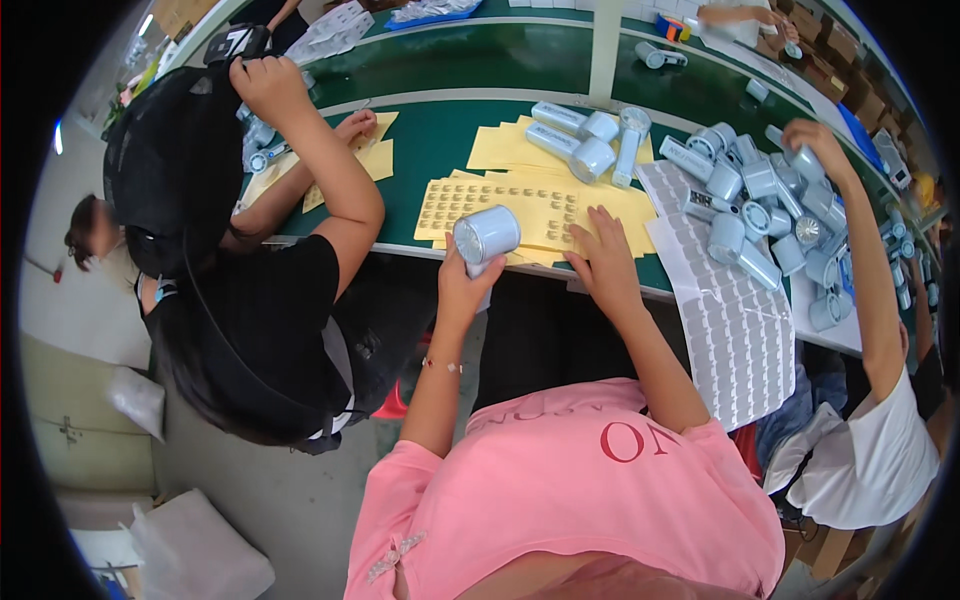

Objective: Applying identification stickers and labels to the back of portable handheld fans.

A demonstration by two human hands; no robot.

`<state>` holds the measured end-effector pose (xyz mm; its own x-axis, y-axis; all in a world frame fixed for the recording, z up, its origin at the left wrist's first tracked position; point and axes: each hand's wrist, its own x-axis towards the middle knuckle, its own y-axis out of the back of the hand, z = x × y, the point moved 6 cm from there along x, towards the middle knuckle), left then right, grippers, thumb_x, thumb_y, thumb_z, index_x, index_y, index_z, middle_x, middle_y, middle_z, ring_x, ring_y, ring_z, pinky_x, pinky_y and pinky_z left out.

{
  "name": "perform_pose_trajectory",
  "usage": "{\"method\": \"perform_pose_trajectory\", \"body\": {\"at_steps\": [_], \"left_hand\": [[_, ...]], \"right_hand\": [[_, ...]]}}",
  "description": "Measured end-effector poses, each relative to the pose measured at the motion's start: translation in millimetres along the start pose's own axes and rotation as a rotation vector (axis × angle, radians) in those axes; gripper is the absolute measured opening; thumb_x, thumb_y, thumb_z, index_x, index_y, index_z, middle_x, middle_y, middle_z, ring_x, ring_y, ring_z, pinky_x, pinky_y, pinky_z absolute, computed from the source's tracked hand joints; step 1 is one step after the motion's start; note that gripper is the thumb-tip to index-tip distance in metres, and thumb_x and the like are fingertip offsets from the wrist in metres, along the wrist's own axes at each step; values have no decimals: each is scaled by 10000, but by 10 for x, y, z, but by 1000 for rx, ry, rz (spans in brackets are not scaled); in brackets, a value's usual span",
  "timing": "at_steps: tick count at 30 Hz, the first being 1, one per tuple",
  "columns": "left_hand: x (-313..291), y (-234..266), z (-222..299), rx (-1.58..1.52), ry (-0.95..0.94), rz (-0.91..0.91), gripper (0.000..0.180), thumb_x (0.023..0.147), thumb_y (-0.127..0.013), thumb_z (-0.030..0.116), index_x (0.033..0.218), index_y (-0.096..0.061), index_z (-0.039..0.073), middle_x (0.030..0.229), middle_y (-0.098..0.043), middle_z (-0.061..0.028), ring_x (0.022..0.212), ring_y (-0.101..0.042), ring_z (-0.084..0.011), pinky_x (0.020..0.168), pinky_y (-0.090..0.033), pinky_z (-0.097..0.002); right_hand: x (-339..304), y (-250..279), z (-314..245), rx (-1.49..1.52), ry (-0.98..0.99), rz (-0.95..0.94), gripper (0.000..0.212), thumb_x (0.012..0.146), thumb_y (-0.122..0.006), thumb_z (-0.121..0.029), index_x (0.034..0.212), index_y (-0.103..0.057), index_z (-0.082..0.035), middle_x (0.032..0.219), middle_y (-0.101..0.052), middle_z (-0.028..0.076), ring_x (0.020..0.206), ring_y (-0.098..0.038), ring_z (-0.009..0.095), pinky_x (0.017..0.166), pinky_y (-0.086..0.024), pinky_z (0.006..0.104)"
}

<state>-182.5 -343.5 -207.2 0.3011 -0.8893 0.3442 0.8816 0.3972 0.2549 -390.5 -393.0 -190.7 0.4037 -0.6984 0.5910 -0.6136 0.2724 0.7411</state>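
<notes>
My left hand (463, 293) is closed round the handle of a light blue handheld fan (490, 232), its round head tilted up at the table's front edge. Fingers spread, my right hand (606, 258) rests on a yellow sheet of small stickers (500, 205), near the last rows at its right end. More yellow sheets (488, 150) lie stacked beneath and behind it. Several similar fans (592, 160) lie on these papers, just beyond my right hand.
To the right is a large heap of light blue fans (765, 200), where a co-worker's hand (812, 140) reaches in. A grey-white sticker sheet (735, 330) hangs over the edge of the green table (420, 130). At left, a co-worker in black (260, 340) sits close.
</notes>
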Motion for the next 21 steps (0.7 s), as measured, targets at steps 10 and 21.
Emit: {"method": "perform_pose_trajectory", "body": {"at_steps": [10, 21], "left_hand": [[55, -300, -32, 299, -200, -62, 527, 693, -704, 189, 1130, -506, -29, 1141, -533, -182, 1110, -476, -311, 1074, -153, -435], [1, -232, 171, 93, -145, -106, 404, 736, -664, 169, 1087, -565, -5, 1223, -500, -184, 1190, -426, -309, 1036, -236, -385]], "right_hand": [[-152, 392, 25, 224, -108, 231, 350, 752, -644, -130, 1075, -537, -48, 1141, -518, 137, 1095, -479, 316, 959, -351, 450], [-1068, 1464, 545, 63, -367, 114, 319, 729, -610, 18, 1041, -567, -37, 1107, -547, 152, 1073, -502, 321, 891, -408, 372]]}}
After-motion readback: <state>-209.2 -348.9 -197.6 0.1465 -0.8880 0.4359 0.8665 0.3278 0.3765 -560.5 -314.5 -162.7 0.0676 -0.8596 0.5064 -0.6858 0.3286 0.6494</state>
